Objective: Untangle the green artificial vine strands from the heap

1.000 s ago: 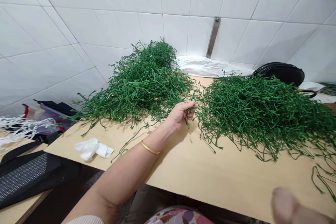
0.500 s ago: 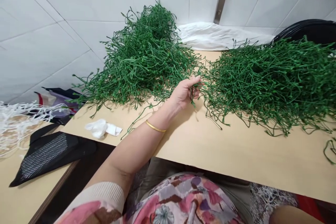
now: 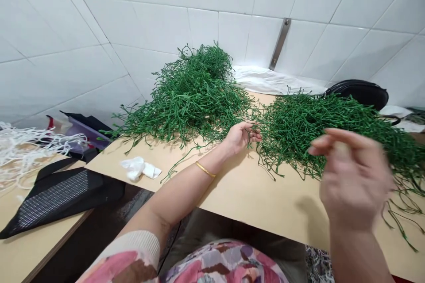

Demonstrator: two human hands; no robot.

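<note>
Two tangled heaps of thin green cords with knotted ends lie on the table, a left heap [image 3: 195, 97] and a right heap [image 3: 308, 119]. Between them, my left hand [image 3: 241, 137] rests palm up at the near side, its fingers curled around a few green cords. My right hand [image 3: 355, 172] is raised above the table in front of the right heap and blurred by motion. Its fingers are bent and drawn together near the thumb; what they hold, if anything, cannot be made out. Several loose green cords [image 3: 403, 216] lie beneath it to the right.
A crumpled white tissue [image 3: 134, 168] lies near the front left of the pale table [image 3: 259, 199]. At far left are white cords [image 3: 36, 150] and a black mesh piece [image 3: 56, 199]. White cloth [image 3: 275, 79] and a black case [image 3: 358, 93] sit along the tiled wall.
My right hand has come up from the lower right edge into view above the table. My left hand stays between the heaps, and the view has tilted upward.
</note>
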